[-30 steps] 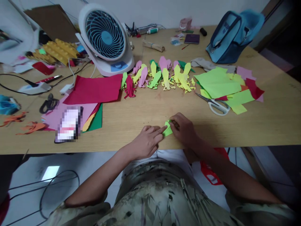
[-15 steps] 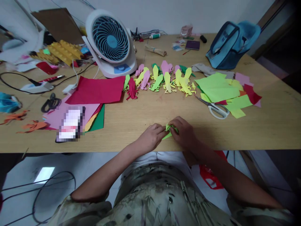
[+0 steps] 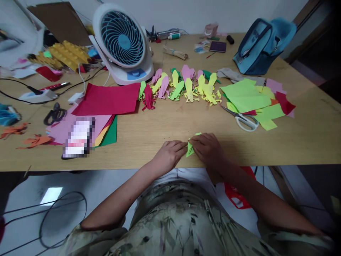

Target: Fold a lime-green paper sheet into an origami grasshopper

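A small folded piece of lime-green paper (image 3: 190, 149) lies at the front of the wooden table, between my two hands. My left hand (image 3: 172, 153) has its fingers together, their tips at the paper's left edge. Over the paper's right side, my right hand (image 3: 209, 149) presses down with bent fingers and covers much of it. Beyond the hands stand several folded paper figures (image 3: 188, 89) in yellow, pink, green and red. White-handled scissors (image 3: 246, 122) rest to the right, by lime-green paper sheets (image 3: 245, 96).
At left are a red sheet (image 3: 109, 99), a phone (image 3: 79, 137) on coloured paper, black-handled scissors (image 3: 55, 114) and orange paper figures (image 3: 34, 141). A white fan (image 3: 124, 42) stands behind. At back right is a blue bag (image 3: 255, 49). The table's front edge (image 3: 128, 169) runs close to me.
The raised fold of the green paper has been flattened. My right hand has turned flatter and lies over its right side. The view has shifted slightly.
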Demonstrator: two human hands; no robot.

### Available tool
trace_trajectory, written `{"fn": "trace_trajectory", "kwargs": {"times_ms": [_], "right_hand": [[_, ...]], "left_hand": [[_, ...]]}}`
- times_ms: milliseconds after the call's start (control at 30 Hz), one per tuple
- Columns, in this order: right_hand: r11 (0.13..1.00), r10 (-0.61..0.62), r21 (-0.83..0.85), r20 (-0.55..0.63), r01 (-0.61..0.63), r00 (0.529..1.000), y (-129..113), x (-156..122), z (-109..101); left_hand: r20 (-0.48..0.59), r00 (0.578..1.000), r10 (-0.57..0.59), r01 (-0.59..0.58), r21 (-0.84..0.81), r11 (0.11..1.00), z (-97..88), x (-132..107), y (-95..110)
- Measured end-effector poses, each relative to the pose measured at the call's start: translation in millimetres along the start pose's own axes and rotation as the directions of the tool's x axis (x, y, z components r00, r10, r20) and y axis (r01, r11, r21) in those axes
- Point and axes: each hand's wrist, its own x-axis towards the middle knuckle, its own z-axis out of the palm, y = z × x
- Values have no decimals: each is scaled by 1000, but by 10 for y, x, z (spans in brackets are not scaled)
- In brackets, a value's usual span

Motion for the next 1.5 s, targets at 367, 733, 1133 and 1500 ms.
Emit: {"fn": "trace_trajectory", "kwargs": {"times_ms": [367,733,1133,1500], "right_hand": [[997,50,59,69,-54,996,4,-30,0],[992,123,3,-114,-123,986,-27,13,15],[983,147,151,-341,-101,929,0,10,-109],[518,630,794,-102,-318,770,-58,192,-64]], "left_hand": [[-66,956,-287,266,-224,938,2,140,97],[122,828,-547,501,-599,624,-215,396,211],[109,857,-504,213,-965,155,-48,491,306],[-114,807,-579,273,-797,538,-101,479,290]]}}
